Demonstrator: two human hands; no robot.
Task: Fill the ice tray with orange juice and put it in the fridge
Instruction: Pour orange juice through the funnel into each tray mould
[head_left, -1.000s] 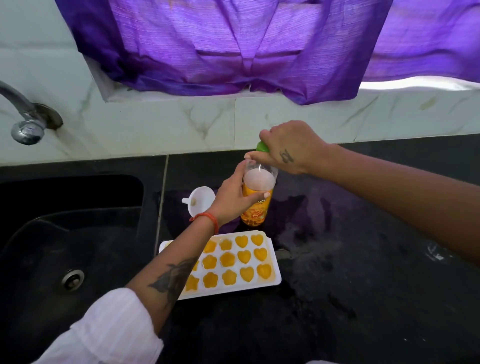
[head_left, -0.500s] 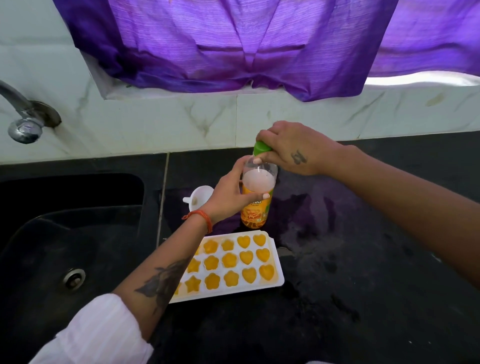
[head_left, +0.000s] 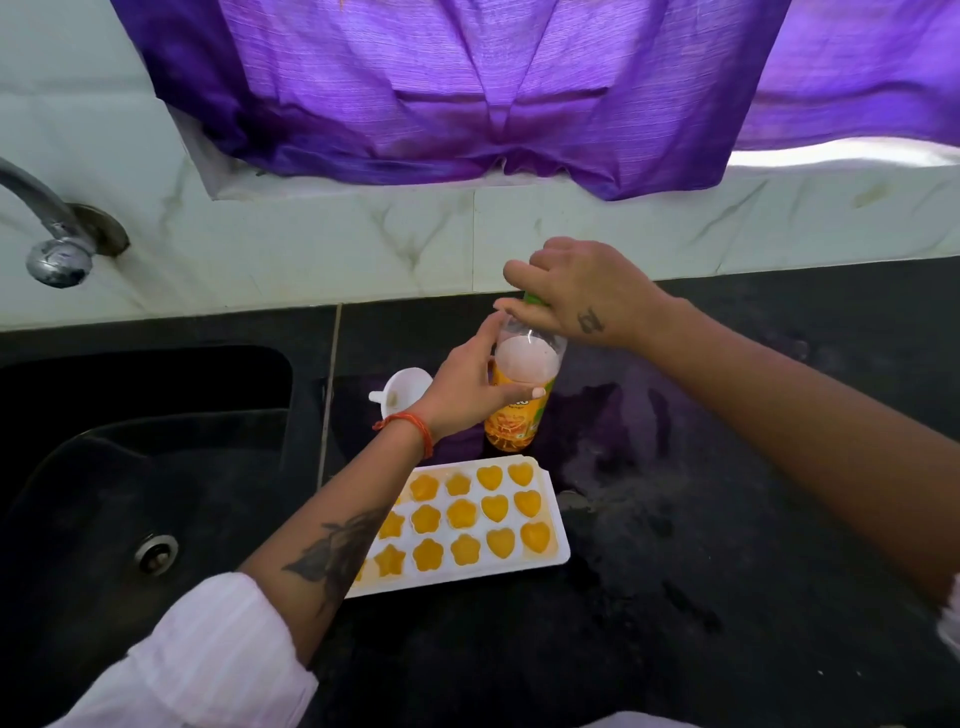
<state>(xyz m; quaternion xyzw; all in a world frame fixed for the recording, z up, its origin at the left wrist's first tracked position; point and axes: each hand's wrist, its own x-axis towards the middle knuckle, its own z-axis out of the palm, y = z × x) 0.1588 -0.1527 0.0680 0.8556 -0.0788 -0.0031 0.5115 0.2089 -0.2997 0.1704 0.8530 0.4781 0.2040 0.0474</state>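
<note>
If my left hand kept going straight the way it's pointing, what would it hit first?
The left hand already holds the juice bottle, so it meets that at once. Past the bottle, it would likely reach the marble backsplash, though depth is unclear.

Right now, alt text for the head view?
Left hand holds a juice bottle upright on a black counter; right hand grips its green cap. In front lies a white tray filled with orange juice, a funnel and sink to the left.
</note>
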